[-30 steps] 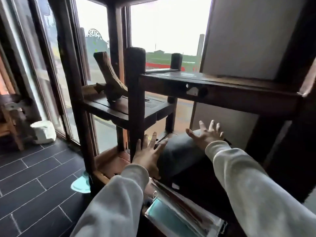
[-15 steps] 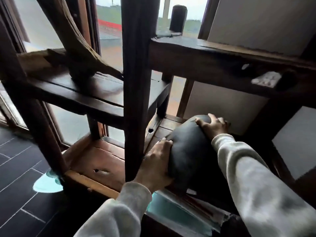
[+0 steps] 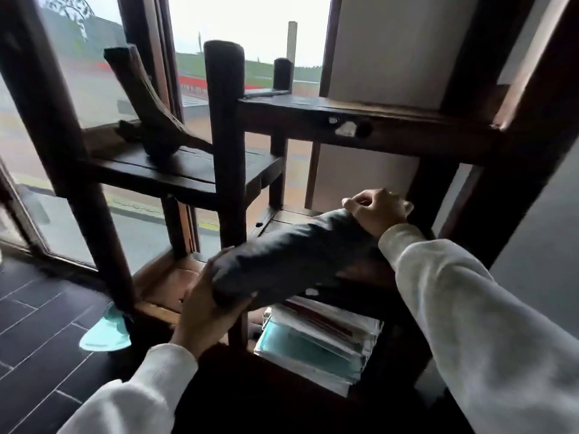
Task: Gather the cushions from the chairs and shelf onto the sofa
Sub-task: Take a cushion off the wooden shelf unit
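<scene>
Dark, soft-looking fabric sags between my grips: the cushion (image 3: 291, 258) hangs tilted in the wooden shelf's (image 3: 407, 133) lower bay, my left hand (image 3: 206, 311) cupping its near end, my right hand (image 3: 376, 211) clenched on its far corner. It looks light and floppy. The upright post (image 3: 224, 136) crowds the left, and open room lies toward me.
</scene>
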